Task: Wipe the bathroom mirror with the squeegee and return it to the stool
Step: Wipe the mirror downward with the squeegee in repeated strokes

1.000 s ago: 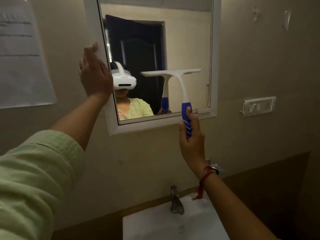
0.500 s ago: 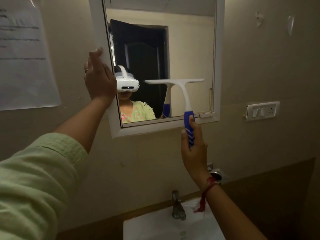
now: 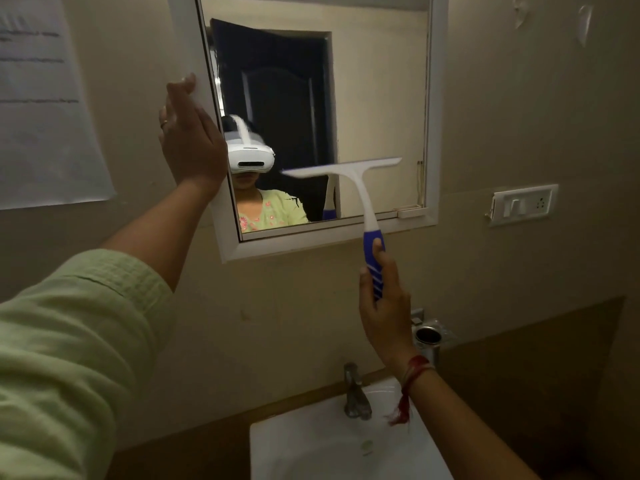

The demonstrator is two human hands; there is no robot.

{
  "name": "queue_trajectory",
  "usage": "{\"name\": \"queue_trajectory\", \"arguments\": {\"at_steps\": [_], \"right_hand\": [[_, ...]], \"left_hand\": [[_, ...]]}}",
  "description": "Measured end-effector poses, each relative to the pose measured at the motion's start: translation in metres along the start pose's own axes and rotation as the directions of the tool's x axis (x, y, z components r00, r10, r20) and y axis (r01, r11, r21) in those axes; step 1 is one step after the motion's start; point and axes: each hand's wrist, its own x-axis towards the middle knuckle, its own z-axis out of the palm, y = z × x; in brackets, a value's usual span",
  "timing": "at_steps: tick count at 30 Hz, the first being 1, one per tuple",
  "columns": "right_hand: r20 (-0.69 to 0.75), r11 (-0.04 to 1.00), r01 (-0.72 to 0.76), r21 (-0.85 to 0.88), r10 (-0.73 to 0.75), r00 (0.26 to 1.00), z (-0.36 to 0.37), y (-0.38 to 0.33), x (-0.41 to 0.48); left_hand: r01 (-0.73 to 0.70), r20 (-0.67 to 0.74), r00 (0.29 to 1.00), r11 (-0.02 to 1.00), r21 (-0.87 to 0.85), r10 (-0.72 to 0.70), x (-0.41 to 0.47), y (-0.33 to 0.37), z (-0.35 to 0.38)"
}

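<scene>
White squeegee [image 3: 346,174], blue white-striped handle [image 3: 374,268]; white-framed mirror [image 3: 431,133].

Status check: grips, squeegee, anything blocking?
Left grip flat against frame of mirror, fingers straight. Right grip holds squeegee by blue handle, blade across lower glass. Nothing in blade's path; stool not in view.

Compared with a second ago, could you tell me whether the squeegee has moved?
Yes. The squeegee, gripped by the right hand, has slid downward: its blade now sits nearer the bottom rail of the mirror frame.
</scene>
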Motion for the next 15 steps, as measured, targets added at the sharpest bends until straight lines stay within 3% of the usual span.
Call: {"name": "queue_trajectory", "arguments": {"at_steps": [9, 15], "right_hand": [[0.062, 0.993, -0.021, -0.114, 0.029, 0.998, -0.006, 0.024, -0.048], [0.030, 0.999, -0.025, -0.035, 0.026, 0.999, -0.001, 0.002, -0.013]], "left_hand": [[0.016, 0.012, 1.000, 1.000, 0.008, -0.016, 0.000, 0.001, 0.000], [0.026, -0.011, 1.000, 1.000, -0.003, -0.026, -0.001, 0.001, 0.001]]}}
